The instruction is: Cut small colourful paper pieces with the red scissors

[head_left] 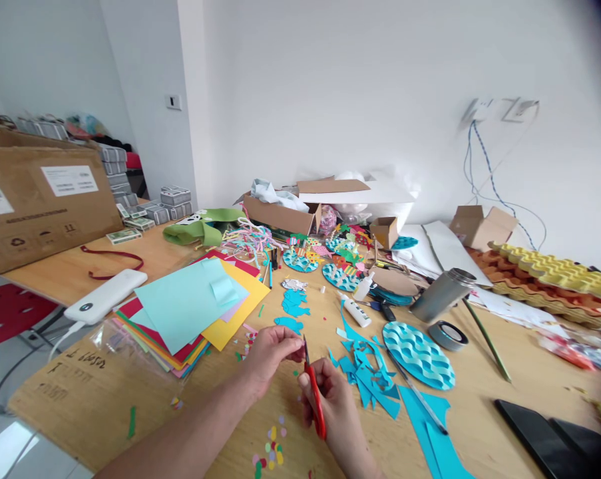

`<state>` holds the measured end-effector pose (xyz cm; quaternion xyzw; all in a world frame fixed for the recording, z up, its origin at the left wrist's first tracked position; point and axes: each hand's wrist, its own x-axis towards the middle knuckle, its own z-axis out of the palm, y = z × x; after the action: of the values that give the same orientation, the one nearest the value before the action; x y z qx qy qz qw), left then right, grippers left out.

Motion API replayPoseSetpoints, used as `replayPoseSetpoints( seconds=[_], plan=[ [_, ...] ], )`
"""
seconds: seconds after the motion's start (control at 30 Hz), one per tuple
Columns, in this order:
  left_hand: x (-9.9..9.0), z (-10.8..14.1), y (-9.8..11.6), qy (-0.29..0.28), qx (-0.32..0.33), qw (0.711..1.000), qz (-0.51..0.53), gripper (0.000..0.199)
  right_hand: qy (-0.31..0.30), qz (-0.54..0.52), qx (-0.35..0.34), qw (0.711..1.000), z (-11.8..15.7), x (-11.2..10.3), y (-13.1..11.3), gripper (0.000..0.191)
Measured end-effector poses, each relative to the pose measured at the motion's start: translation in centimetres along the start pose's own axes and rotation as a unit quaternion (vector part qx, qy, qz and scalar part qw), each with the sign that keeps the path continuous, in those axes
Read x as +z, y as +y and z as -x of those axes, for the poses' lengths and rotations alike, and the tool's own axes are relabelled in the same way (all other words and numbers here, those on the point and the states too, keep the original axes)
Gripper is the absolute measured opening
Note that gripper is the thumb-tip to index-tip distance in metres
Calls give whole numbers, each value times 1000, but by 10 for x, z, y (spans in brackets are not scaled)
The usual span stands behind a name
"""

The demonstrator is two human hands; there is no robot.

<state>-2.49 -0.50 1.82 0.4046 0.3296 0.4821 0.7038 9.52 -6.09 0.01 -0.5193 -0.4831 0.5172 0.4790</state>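
Red-handled scissors [316, 399] are in my right hand [334, 412], their blades pointing up and away over the table. Just to their left, my left hand [273, 356] is closed in a pinch near the blade tips; what its fingertips hold is too small to name. Beyond my hands lie blue paper fish shapes [294, 303] and a small white cut-out [294, 284]. Blue paper scraps [367, 372] are heaped to the right, beside a wavy-patterned blue disc [418, 354]. Colored paper dots [273, 447] are scattered on the table near my wrists.
Stacked colored paper [180, 299] and a white power bank [105, 296] lie left. A glue bottle [356, 311], metal flask [442, 295], tape roll [448, 335], pen [420, 398] and black phone [544, 439] are right. Egg trays [554, 273] and cardboard boxes [280, 211] stand farther back.
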Motion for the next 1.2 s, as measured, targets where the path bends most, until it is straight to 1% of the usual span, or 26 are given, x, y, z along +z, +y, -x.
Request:
replayPoseSetpoints(
  seconds=[0.2, 0.5, 0.97, 1.2],
  plan=[
    [2, 1, 2, 8, -4, 1000, -26, 15, -3, 4, -5, 1000, 0, 0, 1, 35],
    [0, 0, 1, 4, 7, 1000, -17, 12, -5, 0, -8, 1000, 0, 0, 2, 35],
    [0, -1, -1, -15, -1, 1000, 10, 12, -8, 1, -9, 1000, 1, 0, -2, 36],
    [-1, 0, 0, -10, -6, 1000, 4, 11, -8, -7, -2, 1000, 0, 1, 0, 35]
  ],
)
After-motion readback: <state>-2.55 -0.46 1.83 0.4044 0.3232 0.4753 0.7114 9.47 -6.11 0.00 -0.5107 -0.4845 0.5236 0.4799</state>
